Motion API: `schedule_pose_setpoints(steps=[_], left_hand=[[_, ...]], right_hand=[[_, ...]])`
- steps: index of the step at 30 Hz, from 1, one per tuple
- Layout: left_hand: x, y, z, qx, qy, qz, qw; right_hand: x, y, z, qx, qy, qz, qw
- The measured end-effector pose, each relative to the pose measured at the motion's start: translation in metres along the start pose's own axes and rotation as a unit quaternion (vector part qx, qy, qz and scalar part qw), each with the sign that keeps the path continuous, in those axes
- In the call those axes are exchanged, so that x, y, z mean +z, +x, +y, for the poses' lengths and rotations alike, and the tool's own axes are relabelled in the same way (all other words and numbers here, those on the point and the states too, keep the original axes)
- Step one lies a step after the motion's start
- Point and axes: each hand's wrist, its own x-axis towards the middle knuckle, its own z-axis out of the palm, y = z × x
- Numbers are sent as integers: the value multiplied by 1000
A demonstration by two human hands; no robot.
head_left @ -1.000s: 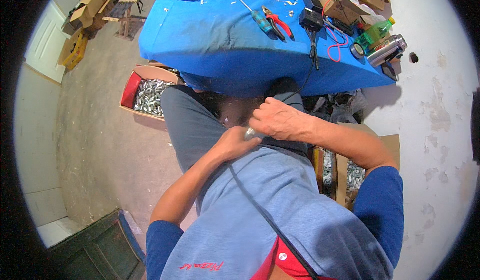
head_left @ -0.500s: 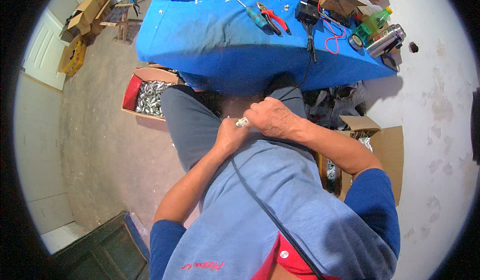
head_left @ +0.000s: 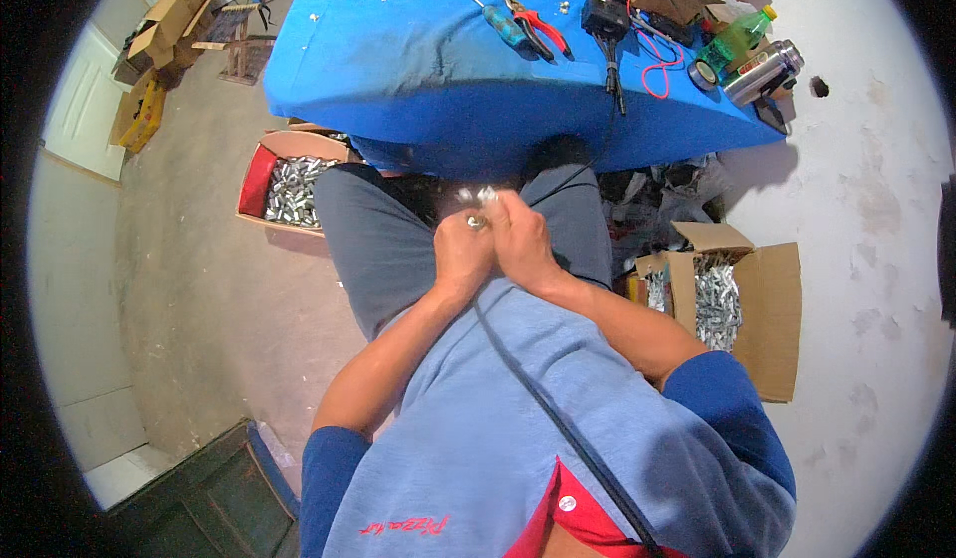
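Note:
Above my lap, my two hands are closed and pressed side by side. My left hand [head_left: 463, 259] grips a small metal cylinder [head_left: 477, 222], its round end showing at the top of the fist. Just beyond it, a blurred, whitish silvery metal piece [head_left: 484, 196] sticks out at the fingertips of my right hand [head_left: 522, 244]; its exact kind cannot be made out. My palms and the undersides of both held pieces are hidden. A black cable [head_left: 538, 399] runs down over my shirt and passes behind my hands.
Ahead, a blue-covered table [head_left: 398, 50] bears red-handled pliers [head_left: 538, 26], screwdrivers, a black adapter [head_left: 604, 18], a green bottle [head_left: 737, 45] and a steel flask [head_left: 765, 72]. Open boxes of small metal parts stand left [head_left: 296, 188] and right [head_left: 719, 304] of my legs.
My right hand has turned upright and drawn back beside my left, its elbow lower. Whitish pieces now show at its fingertips, and a cylinder's end shows in my left fist.

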Motion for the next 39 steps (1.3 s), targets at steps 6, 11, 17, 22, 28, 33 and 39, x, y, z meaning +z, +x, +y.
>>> schedule_pose_setpoints(steps=[6,11,17,22,28,33,39], left_hand=[[6,4,-3,-20,-157,-9,987],[0,-1,2,7,-156,-74,985],[5,-14,16,59,-133,-71,987],[10,-15,16,125,-88,-63,986],[5,-17,8,146,-78,-58,985],[2,-17,1,130,-110,-124,978],[-1,-20,6,65,-160,-154,973]], right_hand=[[-37,2,2,107,218,-53,969],[-89,-27,8,131,167,37,976],[-106,-46,5,130,274,-18,953],[-88,-41,-17,90,312,-73,943],[-81,-24,-31,38,143,-59,987],[-79,-2,-32,53,116,-115,985],[-76,11,-35,47,96,-176,978]])
